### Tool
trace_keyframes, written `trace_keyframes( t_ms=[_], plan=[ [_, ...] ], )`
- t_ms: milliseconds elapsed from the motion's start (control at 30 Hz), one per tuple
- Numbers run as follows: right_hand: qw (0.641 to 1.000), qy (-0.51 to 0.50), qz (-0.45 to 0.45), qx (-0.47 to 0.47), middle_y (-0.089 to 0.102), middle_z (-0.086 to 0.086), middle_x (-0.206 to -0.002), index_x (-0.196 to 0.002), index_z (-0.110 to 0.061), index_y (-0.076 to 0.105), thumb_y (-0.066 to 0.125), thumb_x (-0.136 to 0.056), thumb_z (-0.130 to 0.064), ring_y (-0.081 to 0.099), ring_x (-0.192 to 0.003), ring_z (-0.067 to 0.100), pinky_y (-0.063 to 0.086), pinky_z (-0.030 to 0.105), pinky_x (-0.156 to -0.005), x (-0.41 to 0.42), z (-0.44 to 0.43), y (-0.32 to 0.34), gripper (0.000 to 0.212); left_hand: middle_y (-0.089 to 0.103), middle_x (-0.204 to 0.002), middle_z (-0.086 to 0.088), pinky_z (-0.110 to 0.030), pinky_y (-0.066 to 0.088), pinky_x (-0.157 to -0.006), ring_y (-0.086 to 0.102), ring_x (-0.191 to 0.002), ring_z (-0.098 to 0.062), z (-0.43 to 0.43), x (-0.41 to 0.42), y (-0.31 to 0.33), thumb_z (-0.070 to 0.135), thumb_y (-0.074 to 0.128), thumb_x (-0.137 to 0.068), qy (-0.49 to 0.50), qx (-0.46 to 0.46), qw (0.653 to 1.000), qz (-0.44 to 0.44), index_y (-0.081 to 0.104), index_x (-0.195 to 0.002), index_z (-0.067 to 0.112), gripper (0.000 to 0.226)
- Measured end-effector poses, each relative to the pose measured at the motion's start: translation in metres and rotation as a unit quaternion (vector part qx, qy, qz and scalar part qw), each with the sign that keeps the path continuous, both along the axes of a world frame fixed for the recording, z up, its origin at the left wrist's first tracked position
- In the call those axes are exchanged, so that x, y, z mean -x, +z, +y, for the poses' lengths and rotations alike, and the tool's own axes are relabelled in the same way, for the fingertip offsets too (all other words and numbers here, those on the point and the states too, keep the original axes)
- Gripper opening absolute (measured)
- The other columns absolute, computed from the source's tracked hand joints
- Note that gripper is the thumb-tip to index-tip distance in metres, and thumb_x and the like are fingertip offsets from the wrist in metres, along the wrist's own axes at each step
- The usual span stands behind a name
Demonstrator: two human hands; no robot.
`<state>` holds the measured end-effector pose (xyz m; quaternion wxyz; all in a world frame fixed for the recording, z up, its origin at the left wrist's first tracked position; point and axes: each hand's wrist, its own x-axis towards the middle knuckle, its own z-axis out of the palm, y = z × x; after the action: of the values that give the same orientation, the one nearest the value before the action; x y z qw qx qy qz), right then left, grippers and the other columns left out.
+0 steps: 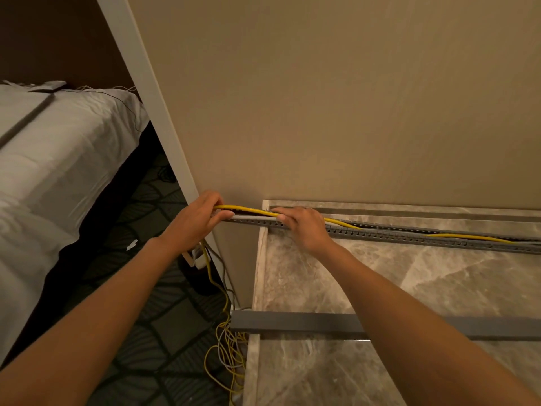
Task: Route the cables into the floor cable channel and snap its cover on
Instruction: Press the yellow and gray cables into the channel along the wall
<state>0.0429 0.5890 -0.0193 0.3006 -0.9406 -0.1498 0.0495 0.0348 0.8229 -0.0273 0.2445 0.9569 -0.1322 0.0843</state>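
A grey slotted cable channel runs along the foot of the beige wall over the marble floor. A yellow cable arcs above its left end and dips into it further right, alongside a grey cable. My left hand grips the channel's left end and the yellow cable together. My right hand presses down on the cables and the channel just right of it. The grey channel cover lies loose across the marble floor, nearer to me.
A tangle of yellow and grey cable lies on the patterned carpet by the wall corner. A bed with white sheets fills the left side. The marble floor has a raised border at its left edge.
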Motion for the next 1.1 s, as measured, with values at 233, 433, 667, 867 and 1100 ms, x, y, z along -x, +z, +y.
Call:
trace_keyframes(
  t_ms=[233,433,667,867,1100],
  plan=[
    [1.0,-0.004,0.013,-0.003,0.07,0.01,-0.112,-0.121,-0.021,0.061,0.041,-0.098,-0.024,0.06,-0.105,0.028,0.037,0.035,-0.092,0.0,0.0,0.002,0.031,0.04,-0.083,0.003,-0.029,0.041,-0.06,0.043,-0.066,-0.016,0.0,-0.017,0.01,0.031,0.052,-0.09,-0.015,-0.042,0.998,0.039,0.04,-0.081,0.018,0.02],
    [0.996,-0.049,0.065,-0.046,0.069,0.006,-0.119,-0.12,-0.019,0.063,0.049,-0.095,-0.023,0.06,-0.109,0.023,0.039,0.035,-0.098,-0.002,0.002,0.007,0.029,0.043,-0.077,0.004,-0.019,0.032,-0.055,0.04,-0.071,-0.015,-0.004,-0.025,0.018,0.022,0.061,-0.086,0.013,0.02,0.994,0.103,0.045,-0.075,0.017,0.02],
    [0.982,-0.109,0.126,-0.09,0.062,0.002,-0.083,-0.111,-0.017,0.069,0.052,-0.091,-0.016,0.049,-0.084,0.016,0.043,0.04,-0.095,-0.012,0.008,0.009,0.026,0.049,-0.084,-0.004,-0.028,0.038,-0.064,0.046,-0.078,-0.02,-0.013,-0.023,0.027,0.023,0.058,-0.087,0.005,-0.045,0.992,0.113,0.05,-0.078,0.013,0.015],
    [0.974,-0.099,0.143,-0.144,0.068,0.009,-0.1,-0.106,-0.013,0.064,0.05,-0.091,-0.014,0.057,-0.096,0.023,0.04,0.042,-0.1,-0.005,0.003,0.009,0.021,0.047,-0.089,0.0,-0.025,0.037,-0.063,0.046,-0.076,-0.014,-0.03,-0.018,0.022,0.044,0.071,-0.072,-0.008,-0.14,0.99,0.036,0.057,-0.089,0.012,0.039],
    [0.968,-0.073,0.14,-0.195,0.07,0.014,-0.103,-0.095,-0.008,0.057,0.057,-0.088,-0.012,0.057,-0.091,0.02,0.04,0.046,-0.102,0.001,-0.002,0.009,0.008,0.049,-0.077,0.003,-0.021,0.034,-0.052,0.044,-0.065,-0.014,-0.027,-0.025,0.02,0.042,0.079,-0.063,-0.007,-0.061,0.993,0.101,0.048,-0.077,0.018,0.042]
  ],
)
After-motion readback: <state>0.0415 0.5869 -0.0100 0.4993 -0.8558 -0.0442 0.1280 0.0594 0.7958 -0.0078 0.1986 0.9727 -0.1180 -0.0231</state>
